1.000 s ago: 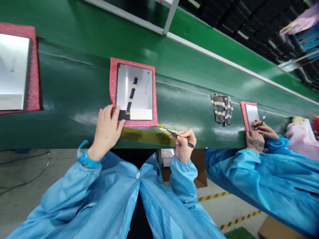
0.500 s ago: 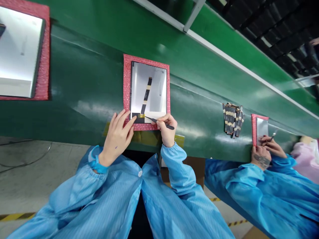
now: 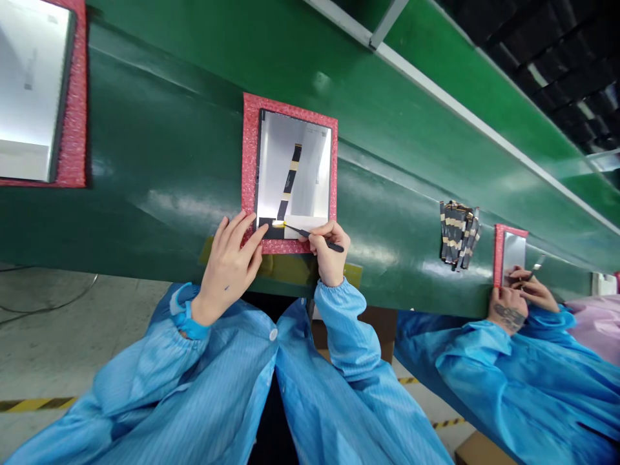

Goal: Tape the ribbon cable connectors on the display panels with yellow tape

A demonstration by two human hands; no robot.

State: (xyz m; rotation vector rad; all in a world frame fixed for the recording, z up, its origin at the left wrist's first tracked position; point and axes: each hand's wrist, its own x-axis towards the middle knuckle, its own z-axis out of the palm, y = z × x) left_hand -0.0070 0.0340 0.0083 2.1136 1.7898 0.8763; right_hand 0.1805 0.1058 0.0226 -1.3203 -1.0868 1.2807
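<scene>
A display panel (image 3: 310,174) with a silvery back lies on a pink foam sheet (image 3: 249,148) in front of me. Slanting across its back is a black-and-tan flex cable (image 3: 289,181), whose lower end meets a small piece of yellow tape (image 3: 279,224). My left hand (image 3: 231,268) rests with fingers spread over the lower left corner, fingertips on the panel's edge and the foam. Black tweezers (image 3: 314,237) are held like a pen in my right hand (image 3: 330,252), their tip touching the tape's right side.
Another panel (image 3: 29,84) on pink foam lies at the far left. Right of me is a pile of flex cables (image 3: 458,236). A co-worker's hands (image 3: 516,300) are over a panel further right. A metal rail (image 3: 436,97) runs along the green bench (image 3: 159,168).
The yellow tape looks brighter and whiter now, with the tweezers' tip at its right side. The panel at far left sits further out of view. Both my hands keep nearly the same pose.
</scene>
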